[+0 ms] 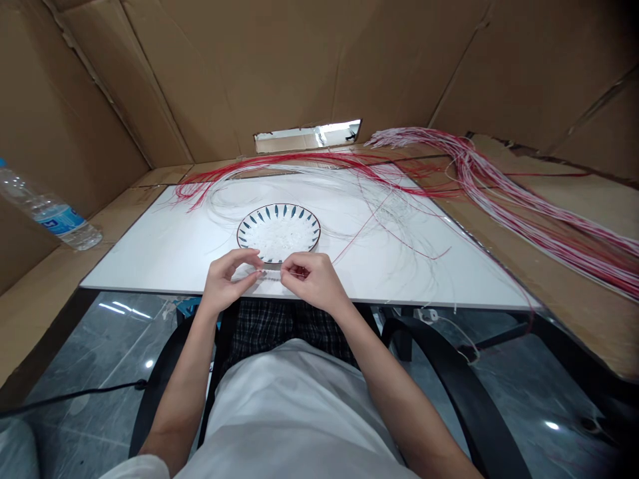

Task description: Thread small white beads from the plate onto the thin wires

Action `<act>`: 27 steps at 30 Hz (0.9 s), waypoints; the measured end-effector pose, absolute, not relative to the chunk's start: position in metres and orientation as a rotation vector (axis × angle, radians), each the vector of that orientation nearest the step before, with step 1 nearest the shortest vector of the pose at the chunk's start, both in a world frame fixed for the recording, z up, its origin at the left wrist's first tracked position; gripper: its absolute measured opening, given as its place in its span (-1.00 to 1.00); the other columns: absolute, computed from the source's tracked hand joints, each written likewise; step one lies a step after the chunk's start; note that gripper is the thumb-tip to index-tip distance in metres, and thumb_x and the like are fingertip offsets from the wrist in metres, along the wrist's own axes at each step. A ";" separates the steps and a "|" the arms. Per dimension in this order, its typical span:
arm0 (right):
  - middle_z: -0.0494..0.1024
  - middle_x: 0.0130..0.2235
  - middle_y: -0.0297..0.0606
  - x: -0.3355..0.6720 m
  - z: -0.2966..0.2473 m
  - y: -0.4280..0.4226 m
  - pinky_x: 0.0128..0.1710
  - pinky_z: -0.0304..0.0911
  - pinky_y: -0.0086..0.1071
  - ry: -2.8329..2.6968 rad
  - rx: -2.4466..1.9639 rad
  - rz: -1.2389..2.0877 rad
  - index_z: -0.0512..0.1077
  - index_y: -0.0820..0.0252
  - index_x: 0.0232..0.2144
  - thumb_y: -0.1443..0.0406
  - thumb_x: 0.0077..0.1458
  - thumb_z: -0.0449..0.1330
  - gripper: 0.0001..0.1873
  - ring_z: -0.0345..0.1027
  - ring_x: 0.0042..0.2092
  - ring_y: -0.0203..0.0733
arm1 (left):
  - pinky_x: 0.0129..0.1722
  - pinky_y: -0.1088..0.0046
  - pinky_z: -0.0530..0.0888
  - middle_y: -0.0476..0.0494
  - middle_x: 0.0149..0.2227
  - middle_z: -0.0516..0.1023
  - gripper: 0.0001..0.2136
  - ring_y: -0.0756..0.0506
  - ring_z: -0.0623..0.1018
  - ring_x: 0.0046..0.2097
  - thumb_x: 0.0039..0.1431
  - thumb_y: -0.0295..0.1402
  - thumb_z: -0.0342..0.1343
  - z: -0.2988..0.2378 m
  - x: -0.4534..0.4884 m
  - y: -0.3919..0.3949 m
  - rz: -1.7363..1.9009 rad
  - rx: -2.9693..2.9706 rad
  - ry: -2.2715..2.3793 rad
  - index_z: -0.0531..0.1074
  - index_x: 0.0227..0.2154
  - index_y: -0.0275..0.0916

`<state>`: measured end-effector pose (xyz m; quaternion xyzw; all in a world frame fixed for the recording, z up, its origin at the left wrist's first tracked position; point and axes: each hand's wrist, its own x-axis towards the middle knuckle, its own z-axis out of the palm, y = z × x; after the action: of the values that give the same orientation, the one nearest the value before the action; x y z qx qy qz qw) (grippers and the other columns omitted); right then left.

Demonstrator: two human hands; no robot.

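Observation:
My right hand (pixel 310 281) is closed in a pinch on a thin red wire (pixel 357 236). That wire runs from behind the hand up toward the right across the white board (pixel 164 256). My left hand (pixel 227 276) faces it, thumb and forefinger apart in a curve. A short pale strand seems to lie between the two hands, too fine to make out. Just beyond my fingers stands a round plate (pixel 239 233) with a dark rim and blue leaf-like marks. Small clear or white bits (pixel 278 233) cover its middle.
Loose red wires (pixel 224 171) and white wires (pixel 219 193) spread over the board's back edge. A thick red-and-white bundle (pixel 479 173) lies at right on cardboard. A water bottle (pixel 60 218) leans at left. Cardboard walls (pixel 279 66) enclose the workplace; chair arms (pixel 449 379) flank me.

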<state>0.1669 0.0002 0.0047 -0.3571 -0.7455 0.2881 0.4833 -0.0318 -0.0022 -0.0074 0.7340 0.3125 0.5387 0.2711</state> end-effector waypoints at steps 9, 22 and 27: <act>0.39 -0.61 -0.39 0.167 0.006 -0.001 -0.51 0.11 -0.54 -1.832 -0.865 0.727 0.44 0.28 -0.60 0.45 -0.14 0.13 -0.89 0.21 -0.55 -0.41 | -0.15 0.38 0.52 -0.08 -0.32 0.53 -0.58 -0.03 0.57 -0.27 -0.05 -0.61 0.26 -0.008 -0.032 -0.002 1.543 1.941 0.833 0.43 -0.09 -0.22; 0.40 -0.59 -0.39 0.167 0.006 -0.001 -0.51 0.12 -0.54 -1.838 -0.841 0.760 0.44 0.27 -0.58 0.46 -0.12 0.13 -0.89 0.21 -0.55 -0.41 | -0.06 0.30 0.49 -0.06 -0.37 0.56 -0.58 -0.04 0.58 -0.28 -0.03 -0.56 0.25 -0.009 -0.033 0.000 1.522 1.939 0.855 0.41 -0.07 -0.20; 0.40 -0.58 -0.38 0.167 0.006 -0.001 -0.51 0.12 -0.54 -1.842 -0.850 0.775 0.44 0.27 -0.58 0.45 -0.11 0.12 -0.89 0.21 -0.54 -0.40 | -0.08 0.30 0.51 -0.08 -0.38 0.57 -0.59 -0.05 0.58 -0.28 -0.04 -0.51 0.27 -0.009 -0.033 0.000 1.528 1.931 0.870 0.41 -0.07 -0.23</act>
<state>0.1672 -0.0015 0.0064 -0.3462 -0.7503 0.3156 0.4664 -0.0332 -0.0002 -0.0095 0.7136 0.3215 0.5646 0.2619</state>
